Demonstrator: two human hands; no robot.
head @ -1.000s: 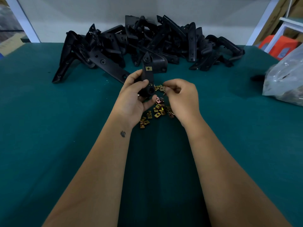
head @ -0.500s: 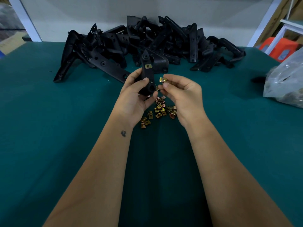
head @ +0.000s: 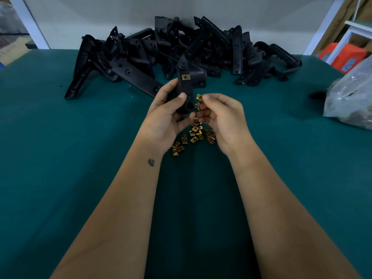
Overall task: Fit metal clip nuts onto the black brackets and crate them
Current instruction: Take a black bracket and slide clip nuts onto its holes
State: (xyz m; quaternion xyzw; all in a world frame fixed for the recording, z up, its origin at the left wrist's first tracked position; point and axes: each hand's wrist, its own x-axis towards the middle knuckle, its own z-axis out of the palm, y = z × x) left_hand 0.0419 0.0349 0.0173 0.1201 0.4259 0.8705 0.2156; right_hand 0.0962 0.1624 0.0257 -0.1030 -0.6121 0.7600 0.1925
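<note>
Now the left hand (head: 167, 119) grips the black bracket (head: 186, 87) upright above the worktop (head: 60, 158); right fingers (head: 207, 97) pinch a clip nut (head: 199, 97) beside its edge. Align the clip's mouth with the lower hole, then push straight.

The left hand (head: 165, 117) grips a black bracket (head: 186, 87) upright; the right hand (head: 223, 121) pinches a clip nut (head: 199, 97) beside it.

Surface (head: 60, 158): plain dark teal cloth, no pattern. Bracket pile (head: 181, 49): matte black throughout. Held bracket (head: 186, 91): black, one brass-gold clip nut (head: 185, 77) on its upper face. Loose clip nuts (head: 196, 133): gold-yellow, some coppery-orange. Left forearm: small dark tattoo (head: 151, 162). Bag (head: 350, 97): translucent grey-white. Crate (head: 342, 57) behind: orange. Wall (head: 100, 15): pale grey-white.
</note>
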